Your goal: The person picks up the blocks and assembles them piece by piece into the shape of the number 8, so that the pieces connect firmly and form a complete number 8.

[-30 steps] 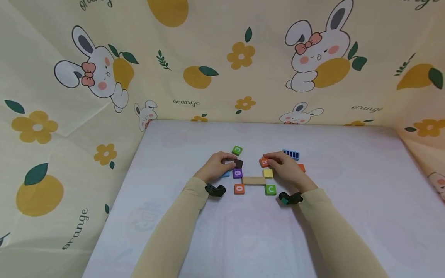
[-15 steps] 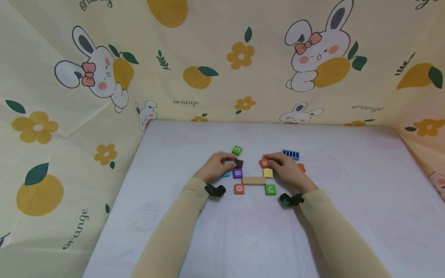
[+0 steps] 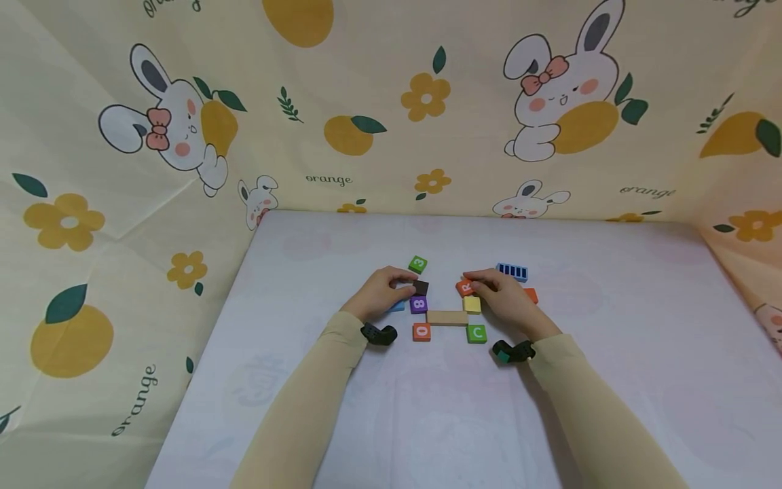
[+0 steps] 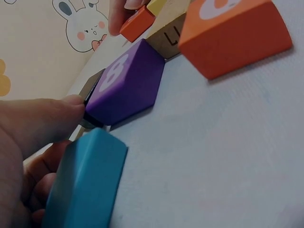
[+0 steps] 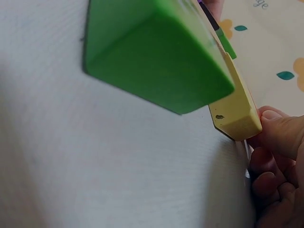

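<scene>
My left hand [image 3: 381, 293] pinches a dark square block [image 3: 420, 288] between thumb and forefinger, just behind a purple block marked 8 [image 3: 418, 305]. In the left wrist view the thumb lies against the dark block's edge, beside the purple one. A blue block [image 4: 88, 183] sits under the left hand, partly hidden. On the other side my right hand [image 3: 506, 297] holds an orange block marked R [image 3: 464, 288], slightly turned, behind a yellow block [image 3: 471, 305]. In the right wrist view the yellow block [image 5: 237, 111] mostly hides the orange one.
A plain wooden bar [image 3: 447, 318] lies between the two columns. Nearer me are an orange O block [image 3: 421, 332] and a green C block [image 3: 476, 334]. Farther back lie a green 3 block [image 3: 418, 264] and a blue barred block [image 3: 512, 272]. Another orange block [image 3: 531, 295] is partly behind the right hand.
</scene>
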The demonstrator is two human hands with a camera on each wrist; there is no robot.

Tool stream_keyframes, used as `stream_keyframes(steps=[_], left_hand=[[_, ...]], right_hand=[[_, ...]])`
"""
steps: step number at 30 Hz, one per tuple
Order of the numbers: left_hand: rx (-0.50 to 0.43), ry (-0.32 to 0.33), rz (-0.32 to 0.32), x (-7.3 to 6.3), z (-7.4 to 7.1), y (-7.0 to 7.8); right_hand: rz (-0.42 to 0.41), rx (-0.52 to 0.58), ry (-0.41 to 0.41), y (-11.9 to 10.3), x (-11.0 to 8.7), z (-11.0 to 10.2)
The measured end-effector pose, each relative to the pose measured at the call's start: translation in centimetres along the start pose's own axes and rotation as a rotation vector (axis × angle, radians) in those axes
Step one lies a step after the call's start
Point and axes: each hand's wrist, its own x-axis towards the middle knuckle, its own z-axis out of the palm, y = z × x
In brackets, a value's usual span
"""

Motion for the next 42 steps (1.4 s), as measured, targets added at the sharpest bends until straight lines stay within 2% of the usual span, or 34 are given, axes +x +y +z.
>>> stream_keyframes(steps=[9,18,22,27,32,37,42], left_hand=[[0.005,0.003,0.008,0.0,-0.1,0.0],[-0.008,0.002,-0.021,-0.2,-0.1,0.2],[-0.023,0.035,-0.033,-0.5,-0.2,0.0],[-0.015,0.109,-0.012,-1.7,-0.8,-0.9],[-0.013,0.147,-0.031,-3.8,-1.8,-2.3],[-0.046,0.119,-0.044,-5.7,-2.5,-3.5],[-0.077,0.090,-0.023,-6.4,-2.5,-3.6]], right_hand=[[-0.002,-0.006,-0.006,-0.1,0.1,0.0],[-0.008,-0.002,-0.005,-0.1,-0.1,0.0],[-0.013,-0.003,0.007,0.1,-0.2,-0.1],[-0.008,0.012,0.010,0.1,-0.3,-0.1],[-0.008,0.008,0.011,0.0,-0.3,0.0],[-0.004,0.002,0.006,0.2,-0.1,0.0],[-0.006,0.004,-0.002,0.4,0.1,0.0]])
